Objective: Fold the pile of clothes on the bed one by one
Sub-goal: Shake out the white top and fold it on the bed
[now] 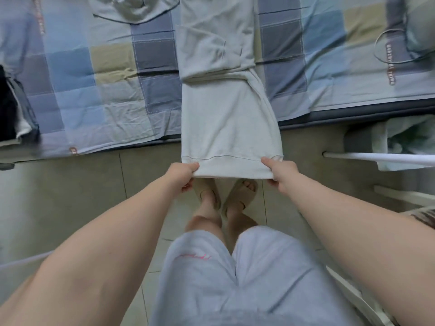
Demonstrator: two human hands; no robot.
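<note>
Head view: both hands pinch sweatshirt hem.

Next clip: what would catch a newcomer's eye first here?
The pale sweatshirt runs down the middle, its top on the checked bedsheet and its hem hanging past the bed edge. The left hand and right hand each pinch a hem corner above the person's sandals.

Long garment runs down the middle of the bed, hem past the near edge above slippers on the floor, left hand and right hand pinching its corners; second garment behind-left, clothes stack far left, cable loop and pillow far right.
</note>
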